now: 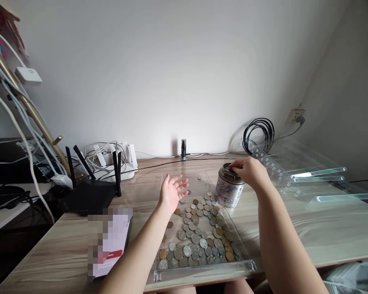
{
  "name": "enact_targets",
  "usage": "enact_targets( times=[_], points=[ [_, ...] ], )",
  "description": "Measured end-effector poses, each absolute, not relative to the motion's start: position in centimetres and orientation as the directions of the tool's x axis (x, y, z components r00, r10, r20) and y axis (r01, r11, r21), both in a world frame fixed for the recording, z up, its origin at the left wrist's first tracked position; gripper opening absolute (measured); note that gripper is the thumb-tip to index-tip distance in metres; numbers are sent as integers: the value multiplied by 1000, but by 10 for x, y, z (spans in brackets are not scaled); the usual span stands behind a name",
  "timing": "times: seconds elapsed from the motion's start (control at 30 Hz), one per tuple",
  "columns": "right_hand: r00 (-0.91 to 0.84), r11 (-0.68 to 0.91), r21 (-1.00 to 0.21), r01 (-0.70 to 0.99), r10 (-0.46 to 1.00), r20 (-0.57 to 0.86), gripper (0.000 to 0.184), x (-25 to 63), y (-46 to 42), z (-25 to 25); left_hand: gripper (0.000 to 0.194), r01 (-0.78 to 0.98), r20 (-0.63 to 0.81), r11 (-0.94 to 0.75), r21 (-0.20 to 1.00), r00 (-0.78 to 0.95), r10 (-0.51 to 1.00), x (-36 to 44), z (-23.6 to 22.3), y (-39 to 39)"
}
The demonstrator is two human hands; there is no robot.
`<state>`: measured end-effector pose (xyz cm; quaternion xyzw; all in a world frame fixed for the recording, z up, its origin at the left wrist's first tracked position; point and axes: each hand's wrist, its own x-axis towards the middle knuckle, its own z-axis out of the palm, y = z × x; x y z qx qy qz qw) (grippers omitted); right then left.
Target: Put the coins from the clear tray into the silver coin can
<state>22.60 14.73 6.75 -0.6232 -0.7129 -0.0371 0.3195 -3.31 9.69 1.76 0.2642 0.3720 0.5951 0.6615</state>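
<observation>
A clear acrylic tray (202, 270) lies on the wooden desk in front of me, strewn with several silver and brass coins (199, 239). A round patterned tin money box (230, 185) stands at the tray's far right corner. My right hand (248, 170) rests on top of the tin, fingertips pinched at its lid; whether a coin is between them I cannot make out. My left hand (171, 192) hovers above the tray's far left part, palm up and fingers spread, holding nothing.
A black router (90, 192) with antennas and a white cable tangle (107, 157) sit at the left. A blurred booklet (108, 241) lies near the front left. A small dark bottle (183, 149) stands by the wall. Coiled black cable (259, 134) and stacked clear trays (306, 173) occupy the right.
</observation>
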Motion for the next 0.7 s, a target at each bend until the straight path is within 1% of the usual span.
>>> enact_targets(
  times=[0.03,0.1,0.13,0.17,0.2,0.23,0.27,0.3,0.33,0.4,0.47,0.53,0.63,0.7],
  points=[
    [-41,256,-322,911,835,549,18,222,143,69,44,-557,-176,125,821,-39,984,-34,17,98],
    [-76,366,-302,880,737,672,23,210,135,71,33,-432,-148,67,900,-156,977,-36,14,102],
    [-102,431,-304,850,700,706,26,199,131,71,25,-346,-120,45,937,-200,972,-37,12,103],
    [-139,486,-311,817,688,712,30,185,128,69,17,-258,-87,28,966,-219,972,-37,8,105],
    [-225,541,-323,776,717,660,32,169,128,66,12,-179,-52,15,984,-204,977,-38,5,106],
    [-360,585,-325,743,759,543,34,152,129,61,9,-112,-30,11,994,-170,985,-39,1,106],
    [-480,595,-299,746,792,378,35,134,133,54,7,-59,-18,10,998,-142,990,-39,-4,106],
    [-543,575,-239,783,818,192,35,116,138,47,3,-24,-13,10,1000,-119,993,-40,-8,105],
    [-552,562,-213,799,826,111,33,101,145,40,3,-4,-11,11,1000,-101,995,-40,-11,103],
    [-552,546,-172,820,834,15,29,81,157,25,8,44,-85,87,995,-50,995,-40,-15,99],
    [-547,535,-148,832,835,-55,31,74,164,14,18,99,-149,148,984,2,989,-41,-15,94],
    [-552,541,-112,833,821,-144,33,78,160,7,25,111,-175,168,979,49,983,-41,-14,88],
    [-574,582,-49,812,780,-248,37,93,138,-2,24,98,-198,187,977,124,972,-39,-13,76],
    [-579,594,-36,804,769,-271,41,105,116,-6,22,141,-204,182,973,168,964,-36,-16,64]
  ],
)
